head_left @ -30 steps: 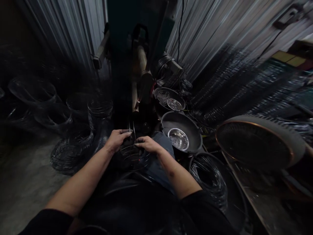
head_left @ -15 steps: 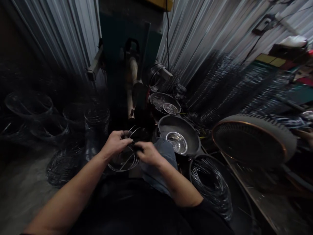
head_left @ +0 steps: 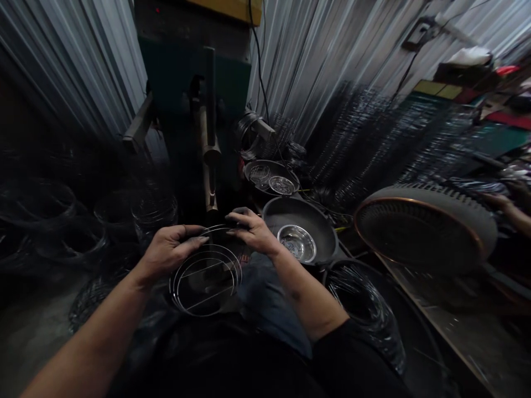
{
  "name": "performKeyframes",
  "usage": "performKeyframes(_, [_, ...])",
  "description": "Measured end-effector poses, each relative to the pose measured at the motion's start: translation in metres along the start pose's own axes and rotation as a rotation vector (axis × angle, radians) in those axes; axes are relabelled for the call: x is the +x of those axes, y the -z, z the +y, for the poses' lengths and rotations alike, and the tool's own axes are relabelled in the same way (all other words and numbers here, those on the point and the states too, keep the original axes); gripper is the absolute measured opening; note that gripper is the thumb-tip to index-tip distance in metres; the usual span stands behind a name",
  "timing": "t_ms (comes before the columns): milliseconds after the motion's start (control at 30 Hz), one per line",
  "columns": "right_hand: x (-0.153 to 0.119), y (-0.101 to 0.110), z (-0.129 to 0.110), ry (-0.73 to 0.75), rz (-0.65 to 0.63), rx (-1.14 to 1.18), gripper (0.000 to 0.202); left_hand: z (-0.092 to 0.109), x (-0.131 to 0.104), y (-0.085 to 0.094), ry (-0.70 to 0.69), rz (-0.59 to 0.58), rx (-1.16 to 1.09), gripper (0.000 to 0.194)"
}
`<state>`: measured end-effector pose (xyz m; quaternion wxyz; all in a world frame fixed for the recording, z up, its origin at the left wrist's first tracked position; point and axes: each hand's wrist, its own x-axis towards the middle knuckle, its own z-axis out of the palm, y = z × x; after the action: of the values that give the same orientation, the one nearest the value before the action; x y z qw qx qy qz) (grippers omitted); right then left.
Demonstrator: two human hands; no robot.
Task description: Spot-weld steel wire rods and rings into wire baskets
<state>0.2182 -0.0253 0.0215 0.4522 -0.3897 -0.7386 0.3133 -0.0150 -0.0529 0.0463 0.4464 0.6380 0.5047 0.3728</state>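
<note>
Between my hands is a round wire frame (head_left: 209,298), made of thin metal rings with straight cross wires, tilted over my lap. My left hand (head_left: 176,247) pinches its upper left rim between thumb and fingers. On the upper right rim, my right hand (head_left: 253,231) grips the wire with thumb and fingertips. Just beyond the hands stands a dark green machine (head_left: 153,72) with a pale upright arm (head_left: 208,182) whose lower tip ends near the frame.
To the right, a dark pan (head_left: 326,221) holds a shiny metal bowl (head_left: 305,243) of small pieces. Behind it sits another pan (head_left: 267,190). A wire coil (head_left: 365,309), a large round fan (head_left: 427,229) and another person's arm (head_left: 514,213) are further right. Wire baskets (head_left: 153,213) stand left.
My hands have moved apart, the left one leftward. The wire frame has turned so that its rings and cross wires face me more. The whole view has shifted slightly.
</note>
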Motion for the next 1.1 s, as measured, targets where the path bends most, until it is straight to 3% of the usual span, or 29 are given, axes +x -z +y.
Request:
performKeyframes(167, [0.006, -0.010, 0.006, -0.004, 0.087, 0.105, 0.012, -0.011, 0.008, 0.001, -0.120, 0.050, 0.071, 0.042])
performKeyframes(367, [0.016, -0.017, 0.001, 0.015, 0.210, 0.003, 0.009, -0.021, 0.028, -0.002, -0.568, 0.226, 0.472, 0.041])
performKeyframes(467, [0.025, -0.018, 0.000, -0.049, 0.195, -0.124, 0.013, -0.030, 0.043, -0.001, -0.652, 0.257, 0.656, 0.040])
performKeyframes(667, [0.047, -0.020, 0.014, -0.069, 0.022, -0.472, 0.026, -0.044, 0.068, -0.003, -0.553, 0.224, 0.809, 0.038])
performKeyframes(900, [0.071, -0.017, 0.013, -0.175, -0.223, -0.872, 0.027, -0.046, 0.088, -0.005, -0.402, 0.166, 0.653, 0.038])
performKeyframes(1100, [0.084, -0.020, 0.012, -0.178, -0.266, -1.026, 0.027, -0.042, 0.104, 0.001, -0.375, 0.158, 0.652, 0.040])
